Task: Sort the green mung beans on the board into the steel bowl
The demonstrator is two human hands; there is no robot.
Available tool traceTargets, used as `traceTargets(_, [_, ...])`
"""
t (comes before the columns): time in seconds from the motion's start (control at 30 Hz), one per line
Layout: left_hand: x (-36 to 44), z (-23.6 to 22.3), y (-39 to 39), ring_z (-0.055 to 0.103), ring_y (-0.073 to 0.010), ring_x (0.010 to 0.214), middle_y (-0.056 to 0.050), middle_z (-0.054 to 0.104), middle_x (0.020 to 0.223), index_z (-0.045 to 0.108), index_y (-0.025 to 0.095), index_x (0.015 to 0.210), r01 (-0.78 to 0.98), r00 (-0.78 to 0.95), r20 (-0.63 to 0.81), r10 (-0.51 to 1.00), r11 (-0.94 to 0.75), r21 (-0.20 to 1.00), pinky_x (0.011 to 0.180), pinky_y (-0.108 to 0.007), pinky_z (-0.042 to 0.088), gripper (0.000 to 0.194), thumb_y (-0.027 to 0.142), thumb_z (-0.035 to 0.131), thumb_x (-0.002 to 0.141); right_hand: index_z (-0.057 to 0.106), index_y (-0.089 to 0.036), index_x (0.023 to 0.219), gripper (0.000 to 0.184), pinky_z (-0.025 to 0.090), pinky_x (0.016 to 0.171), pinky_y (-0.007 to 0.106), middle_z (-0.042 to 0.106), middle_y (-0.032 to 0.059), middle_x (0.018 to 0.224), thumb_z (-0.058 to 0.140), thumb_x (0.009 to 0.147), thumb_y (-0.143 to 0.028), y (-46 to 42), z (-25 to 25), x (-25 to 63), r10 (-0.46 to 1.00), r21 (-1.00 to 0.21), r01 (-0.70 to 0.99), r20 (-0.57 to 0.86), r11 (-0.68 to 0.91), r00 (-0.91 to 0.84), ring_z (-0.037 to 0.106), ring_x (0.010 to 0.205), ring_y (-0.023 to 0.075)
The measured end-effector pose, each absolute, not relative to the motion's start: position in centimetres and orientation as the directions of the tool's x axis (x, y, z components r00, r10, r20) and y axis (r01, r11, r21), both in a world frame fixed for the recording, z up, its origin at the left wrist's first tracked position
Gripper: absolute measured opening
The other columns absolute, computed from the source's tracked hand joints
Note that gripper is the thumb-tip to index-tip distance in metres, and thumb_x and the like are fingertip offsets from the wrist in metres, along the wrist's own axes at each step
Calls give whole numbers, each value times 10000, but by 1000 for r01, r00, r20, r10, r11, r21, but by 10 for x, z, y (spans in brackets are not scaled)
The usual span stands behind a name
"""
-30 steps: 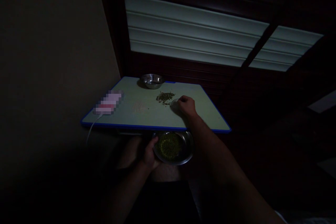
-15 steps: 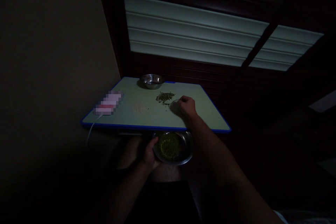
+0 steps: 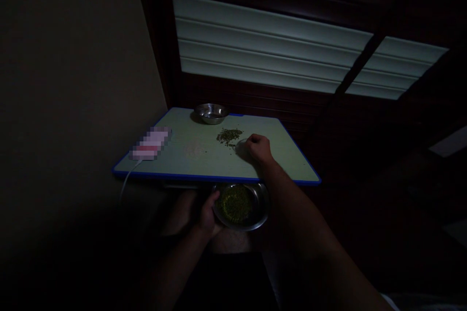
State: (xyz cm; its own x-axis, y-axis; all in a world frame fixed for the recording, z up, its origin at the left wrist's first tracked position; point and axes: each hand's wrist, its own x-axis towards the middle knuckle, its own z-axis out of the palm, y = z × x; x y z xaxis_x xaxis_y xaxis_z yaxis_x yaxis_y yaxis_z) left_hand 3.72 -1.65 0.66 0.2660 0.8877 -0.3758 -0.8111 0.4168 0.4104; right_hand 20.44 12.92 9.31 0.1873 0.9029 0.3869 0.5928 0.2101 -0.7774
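Note:
Below the table's front edge, my left hand (image 3: pixel 209 213) grips the side of a metal bowl (image 3: pixel 260 218), its thumb over the rim. Small green beans or grains (image 3: pixel 235 204) lie in that bowl. My right hand (image 3: pixel 259 147) is closed above the tabletop, pinching a small pale spoon-like tool (image 3: pixel 241 147); dim light blurs its exact shape. The tool's far end is beside a loose pile of small dark-green grains (image 3: pixel 228 136) on the table (image 3: pixel 182 160).
A second metal bowl (image 3: pixel 211 114) stands at the table's back edge. On the left lies a blurred-out pink device (image 3: pixel 151 144) with a white cable (image 3: pixel 126 182) hanging over the edge. A wall rises at left, and a dark slatted door (image 3: pixel 262 43) behind.
Almost nothing differs. My right hand and the pale tool have shifted very slightly to the left beside the pile; my left hand and its bowl stay in place.

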Motion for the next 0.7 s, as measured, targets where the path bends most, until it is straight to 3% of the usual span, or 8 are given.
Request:
traceTargets(0.37, [37, 4, -16, 614, -332, 1119, -127, 748, 1019, 690, 133, 1043, -811, 250, -378, 891, 406, 421, 986, -496, 454, 339, 277, 627, 743, 629, -172, 604, 171, 386, 589, 256, 563, -6, 566, 486, 627, -263, 131, 91, 206, 919, -758, 636, 340, 144, 198, 521, 601, 144])
traceTargets(0.7, [37, 6, -16, 608, -340, 1126, -138, 752, 973, 705, 131, 933, -809, 292, -365, 884, 432, 399, 986, -488, 450, 256, 280, 635, 737, 662, -165, 671, 181, 417, 645, 250, 633, 3, 632, 523, 662, -281, 135, 85, 206, 933, -756, 624, 340, 197, 118, 561, 649, 138])
